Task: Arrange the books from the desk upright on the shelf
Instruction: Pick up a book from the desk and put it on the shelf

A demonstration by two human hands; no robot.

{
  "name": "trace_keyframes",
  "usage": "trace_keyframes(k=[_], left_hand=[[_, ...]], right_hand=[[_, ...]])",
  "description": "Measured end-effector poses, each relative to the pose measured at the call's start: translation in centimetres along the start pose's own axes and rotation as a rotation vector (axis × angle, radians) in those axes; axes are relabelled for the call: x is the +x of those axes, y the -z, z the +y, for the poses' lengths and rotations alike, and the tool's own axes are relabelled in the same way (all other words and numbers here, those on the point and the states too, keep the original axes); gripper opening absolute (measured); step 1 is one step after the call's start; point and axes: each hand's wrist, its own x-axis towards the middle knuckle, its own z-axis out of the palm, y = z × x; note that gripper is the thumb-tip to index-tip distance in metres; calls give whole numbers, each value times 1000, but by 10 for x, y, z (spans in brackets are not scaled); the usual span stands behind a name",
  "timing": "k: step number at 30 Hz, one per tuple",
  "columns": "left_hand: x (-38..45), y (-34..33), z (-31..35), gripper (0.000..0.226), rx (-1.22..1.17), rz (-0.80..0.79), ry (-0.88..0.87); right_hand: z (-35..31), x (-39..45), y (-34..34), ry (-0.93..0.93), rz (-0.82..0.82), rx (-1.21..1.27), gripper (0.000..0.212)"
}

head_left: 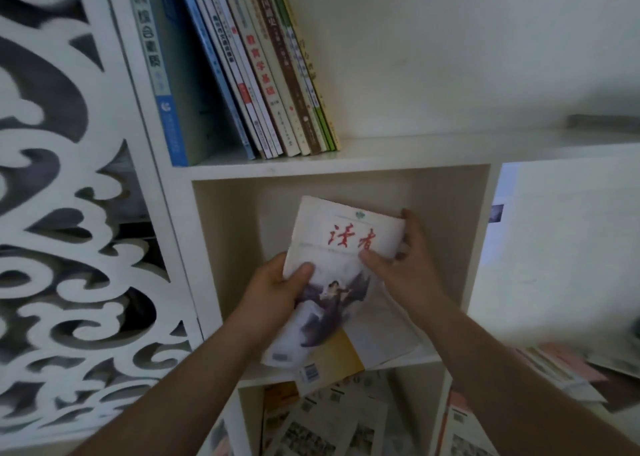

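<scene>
I hold a stack of thin white magazines (337,272) with red characters on the top cover, tilted in the mouth of the middle shelf cubby (446,213). My left hand (277,291) grips the stack's left edge, thumb on the cover. My right hand (403,263) holds the right edge near the top, thumb on the cover and fingers behind. A yellow-backed book (337,358) pokes out below the stack. On the shelf above, a row of books (263,74) leans to the left.
A white carved screen (69,213) stands at the left. Loose magazines (332,421) lie in the cubby below. More books and papers (561,369) lie on the surface at lower right. A white panel (554,230) closes the compartment to the right.
</scene>
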Motion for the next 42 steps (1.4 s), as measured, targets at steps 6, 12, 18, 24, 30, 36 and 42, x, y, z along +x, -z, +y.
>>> trace_keyframes(k=[6, 12, 18, 24, 30, 36, 42], left_hand=[[-15, -2, -4, 35, -564, 11, 330], [-35, 2, 6, 36, -579, -5, 359], [131, 47, -241, 98, -316, 299, -142], [-124, 58, 109, 63, -263, 407, -284], [-137, 95, 149, 35, -19, 711, -346], [-130, 105, 175, 15, 60, 995, -342], [-116, 72, 214, 15, 165, 956, -466]], right_hand=[[8, -25, -13, -192, -213, 144, 41], [-14, -50, -1, -119, -132, 39, 32], [-82, -77, 5, 111, -215, 26, 39], [-192, -42, -21, 665, -141, 101, 10], [-252, 26, -87, 736, -125, -548, 121], [-256, 39, -129, 664, -27, -672, 134], [-247, 61, -97, 686, 27, -563, 127]])
